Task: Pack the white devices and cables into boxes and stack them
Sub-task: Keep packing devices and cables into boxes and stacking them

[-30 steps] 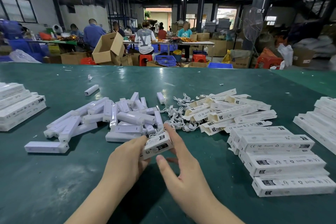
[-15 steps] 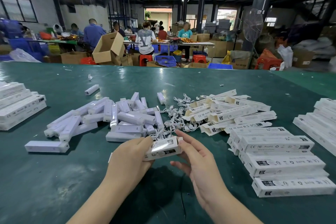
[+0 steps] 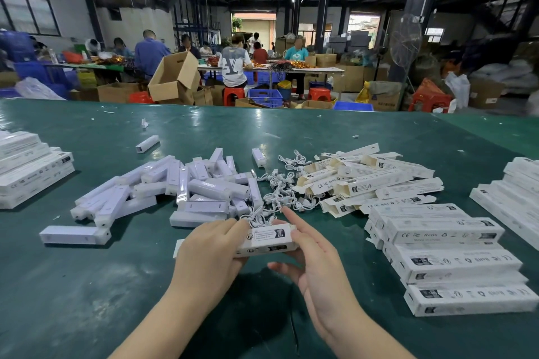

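A long white printed box (image 3: 267, 240) lies level between my hands, just above the green table (image 3: 87, 285). My left hand (image 3: 208, 245) grips its left part from above. My right hand (image 3: 313, 259) touches its right end, fingers spread. Behind it lies a pile of white devices (image 3: 201, 188) at centre left. White cables (image 3: 281, 186) are tangled in the middle, one strand reaching the box. Empty open boxes (image 3: 367, 181) lie heaped to the right. A stack of packed boxes (image 3: 449, 253) stands at the near right.
More stacked white boxes stand at the far left (image 3: 29, 169) and at the right edge (image 3: 513, 198). A single device (image 3: 74, 234) lies near the left. Beyond the table, people sit at other benches among cardboard cartons (image 3: 175, 79) and blue crates.
The box has turned from tilted to level and come slightly closer to me. My right hand slid from beneath it to its right end.
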